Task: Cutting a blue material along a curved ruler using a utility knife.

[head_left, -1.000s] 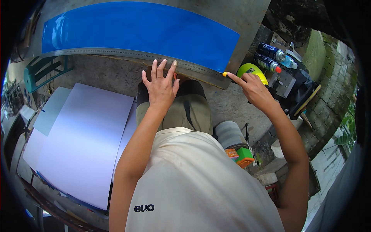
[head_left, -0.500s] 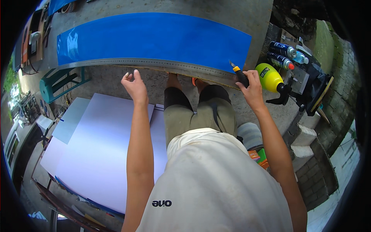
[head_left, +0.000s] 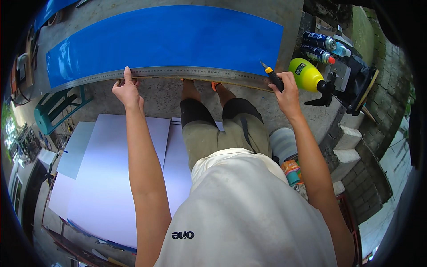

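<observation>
Basically, left hand (head_left: 126, 92) pinched ruler (head_left: 178, 72) along near edge of sheet (head_left: 169, 42); right hand (head_left: 289, 94) gripped knife (head_left: 277, 81) by sheet's near right corner. Good handling likely meant ruler level, blade (head_left: 264, 65) off sheet.

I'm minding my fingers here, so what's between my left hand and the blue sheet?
In the head view, the metal ruler lies between your left hand and the blue sheet, with your thumb reaching over it.

Plain blue across the far sheet (head_left: 169, 40), grey with dark ticks along the ruler (head_left: 200, 72), black and yellow on the knife (head_left: 276, 80), off-white on the near shirt (head_left: 249, 200).
</observation>
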A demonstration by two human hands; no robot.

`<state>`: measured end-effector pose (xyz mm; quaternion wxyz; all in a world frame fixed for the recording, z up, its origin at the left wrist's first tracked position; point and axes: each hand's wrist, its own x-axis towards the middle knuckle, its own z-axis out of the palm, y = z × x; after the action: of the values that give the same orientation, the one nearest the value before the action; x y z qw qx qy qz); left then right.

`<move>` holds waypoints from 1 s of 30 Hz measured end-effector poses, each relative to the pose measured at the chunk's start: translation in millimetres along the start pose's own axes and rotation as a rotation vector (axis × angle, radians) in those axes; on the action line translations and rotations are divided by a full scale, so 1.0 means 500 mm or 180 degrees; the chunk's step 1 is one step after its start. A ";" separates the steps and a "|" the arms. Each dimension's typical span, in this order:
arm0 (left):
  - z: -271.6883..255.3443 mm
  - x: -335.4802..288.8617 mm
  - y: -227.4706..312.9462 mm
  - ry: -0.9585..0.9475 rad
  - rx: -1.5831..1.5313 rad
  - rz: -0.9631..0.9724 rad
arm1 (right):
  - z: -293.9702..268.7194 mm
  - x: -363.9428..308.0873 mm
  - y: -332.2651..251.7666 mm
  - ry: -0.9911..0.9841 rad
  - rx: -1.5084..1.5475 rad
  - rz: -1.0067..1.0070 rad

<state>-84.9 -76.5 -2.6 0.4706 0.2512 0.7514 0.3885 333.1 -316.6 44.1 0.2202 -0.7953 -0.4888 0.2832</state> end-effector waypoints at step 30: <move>-0.062 0.035 -0.005 -0.0221 -0.0188 -0.0293 | 0.001 -0.010 0.008 0.0018 -0.0136 -0.0217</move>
<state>-120.6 -75.6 -5.8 0.5209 0.2157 0.7336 0.3795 333.7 -322.7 42.2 0.2140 -0.7835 -0.5208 0.2627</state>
